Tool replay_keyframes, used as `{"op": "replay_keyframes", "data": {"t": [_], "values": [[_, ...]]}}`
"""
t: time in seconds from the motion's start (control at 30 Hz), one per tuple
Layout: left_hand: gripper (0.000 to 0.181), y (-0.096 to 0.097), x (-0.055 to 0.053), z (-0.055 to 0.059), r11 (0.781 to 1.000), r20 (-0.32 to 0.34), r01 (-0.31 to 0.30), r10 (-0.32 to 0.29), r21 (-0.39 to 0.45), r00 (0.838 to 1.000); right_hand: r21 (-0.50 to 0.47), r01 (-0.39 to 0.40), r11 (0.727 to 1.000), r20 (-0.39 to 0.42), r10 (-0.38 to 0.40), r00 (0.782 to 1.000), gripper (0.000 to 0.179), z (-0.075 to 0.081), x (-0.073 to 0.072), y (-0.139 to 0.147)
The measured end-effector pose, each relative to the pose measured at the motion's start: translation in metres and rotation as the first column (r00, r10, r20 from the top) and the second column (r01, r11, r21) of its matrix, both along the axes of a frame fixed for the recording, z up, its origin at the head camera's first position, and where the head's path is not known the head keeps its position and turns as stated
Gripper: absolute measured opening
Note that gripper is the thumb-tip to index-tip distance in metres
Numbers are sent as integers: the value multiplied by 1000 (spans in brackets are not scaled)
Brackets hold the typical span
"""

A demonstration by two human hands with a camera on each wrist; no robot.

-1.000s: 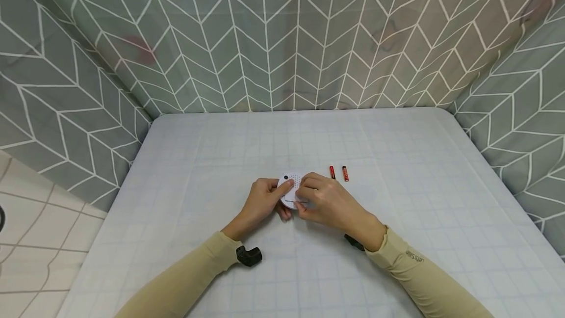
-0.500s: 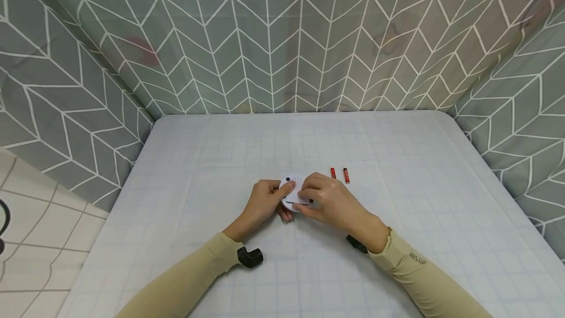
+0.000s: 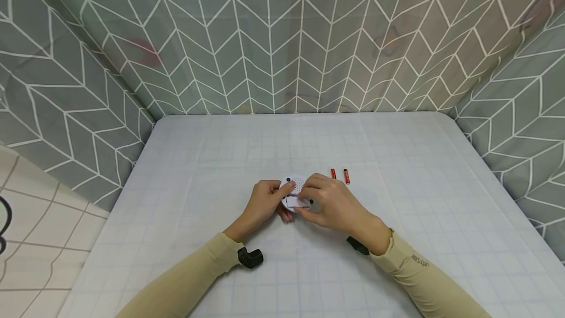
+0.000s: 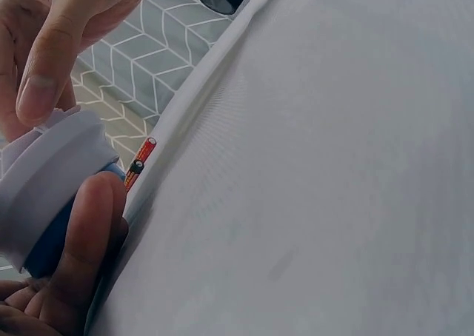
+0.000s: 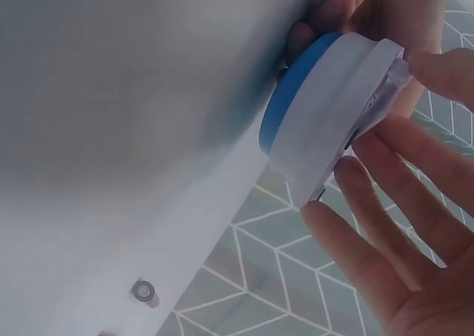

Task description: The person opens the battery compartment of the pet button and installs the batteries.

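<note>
A round white device (image 3: 298, 184) with speaker holes and a blue underside is above the table. My left hand (image 3: 265, 198) grips it by its left edge, thumb on the perforated face and fingers beneath. The blue side (image 5: 292, 92) shows in the right wrist view. My right hand (image 3: 325, 200) pinches the white battery cover (image 3: 298, 202) at the device's near side, thumb below it and fingers above. A dark gap shows between cover and body; the compartment inside is mostly hidden. Other right fingertips touch the device's rim in the right wrist view.
Two red batteries, one left (image 3: 333, 173) and one right (image 3: 346, 176), lie on the table just beyond my right hand. A white gridded cloth (image 3: 212, 156) covers the table. Patterned curtains (image 3: 282, 38) stand behind and at both sides.
The battery cover has come away from its flush seat and slid toward the near edge, exposing a dark gap. Both hands stay nearly in place; the batteries lie still.
</note>
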State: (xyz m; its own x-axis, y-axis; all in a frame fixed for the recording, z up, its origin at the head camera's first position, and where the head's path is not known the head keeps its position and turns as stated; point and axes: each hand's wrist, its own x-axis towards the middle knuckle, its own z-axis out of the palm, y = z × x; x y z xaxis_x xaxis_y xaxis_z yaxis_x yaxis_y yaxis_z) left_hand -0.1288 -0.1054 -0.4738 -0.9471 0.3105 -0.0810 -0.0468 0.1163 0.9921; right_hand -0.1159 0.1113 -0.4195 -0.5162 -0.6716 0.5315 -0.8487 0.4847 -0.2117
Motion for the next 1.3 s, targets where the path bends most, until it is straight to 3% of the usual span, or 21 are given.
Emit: {"op": "replay_keyframes", "data": {"t": [0.5,0.8,1.13,1.3], "values": [[49,1,0,0,1000,12,-2,2,-2,1000,39,55,998,158,-61,986,22,3,-3,5],[49,1,-1,-1,1000,-2,4,-4,-9,1000,44,49,998,322,-60,945,24,5,-7,9],[48,1,0,0,1000,-3,0,0,-2,1000,19,63,998,389,-66,919,26,12,-10,19],[48,1,-1,-1,1000,6,-7,7,10,1000,-38,43,998,407,-24,913,27,13,-18,26]]}}
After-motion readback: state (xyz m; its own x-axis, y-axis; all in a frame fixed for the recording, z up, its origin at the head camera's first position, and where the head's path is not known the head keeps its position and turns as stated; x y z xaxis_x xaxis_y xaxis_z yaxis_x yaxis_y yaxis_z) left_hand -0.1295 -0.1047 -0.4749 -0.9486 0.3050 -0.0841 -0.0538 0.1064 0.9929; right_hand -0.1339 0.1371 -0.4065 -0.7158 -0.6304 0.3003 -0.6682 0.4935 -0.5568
